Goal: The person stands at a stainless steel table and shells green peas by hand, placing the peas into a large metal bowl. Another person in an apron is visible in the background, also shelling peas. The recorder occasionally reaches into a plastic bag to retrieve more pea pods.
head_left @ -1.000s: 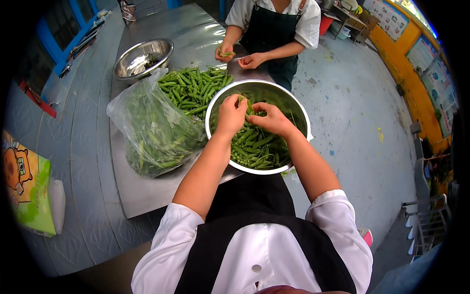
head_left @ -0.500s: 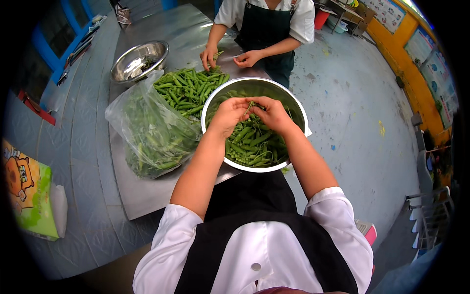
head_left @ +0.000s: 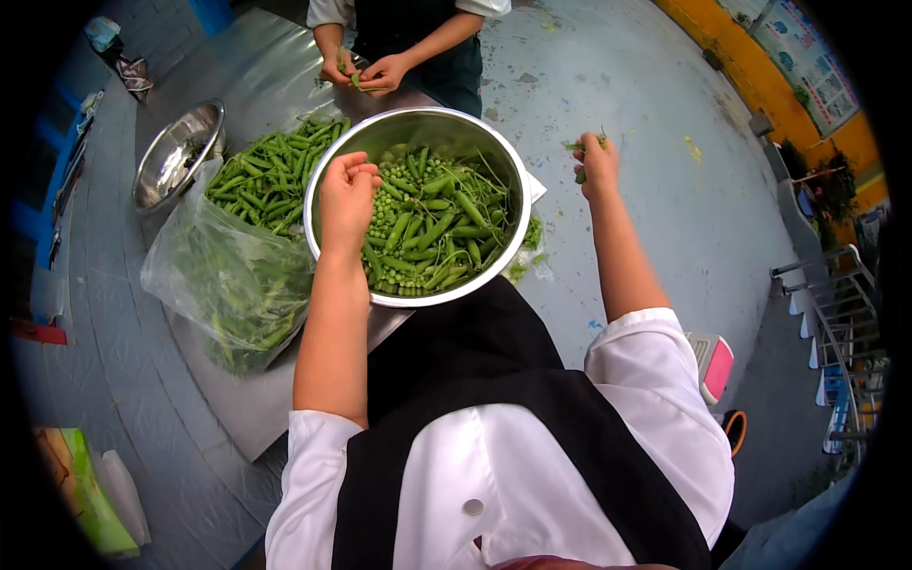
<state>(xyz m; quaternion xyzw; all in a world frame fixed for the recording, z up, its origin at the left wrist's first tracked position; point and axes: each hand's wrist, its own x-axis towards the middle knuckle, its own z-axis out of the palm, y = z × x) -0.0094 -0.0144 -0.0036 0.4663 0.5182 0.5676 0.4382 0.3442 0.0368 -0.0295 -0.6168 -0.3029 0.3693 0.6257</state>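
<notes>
My left hand [head_left: 348, 198] is at the left rim of a large steel bowl [head_left: 525, 195] holding pea pods [head_left: 439, 228] and loose green peas [head_left: 385, 223]; its fingers are curled, and what they hold, if anything, is hidden. Out beyond the bowl's right side, over the floor, my right hand [head_left: 594, 157] has its fingers closed on green pod scraps [head_left: 579, 147]. Left of the bowl lie a heap of pods [head_left: 256, 176] and a clear plastic bag [head_left: 228, 290] with more greens inside, both on the steel table [head_left: 228, 404].
A co-worker's hands [head_left: 380, 73] pinch greens across the table. A second steel bowl [head_left: 166, 161] stands back left. A colourful carton [head_left: 95, 503] sits lower left. Green scraps [head_left: 522, 256] lie right of the big bowl; metal racks [head_left: 841, 342] line the right edge.
My hands have parted: the left moved to the bowl's left rim, the right swung out rightward with scraps. The view has turned rightward. The co-worker's hands have come closer together.
</notes>
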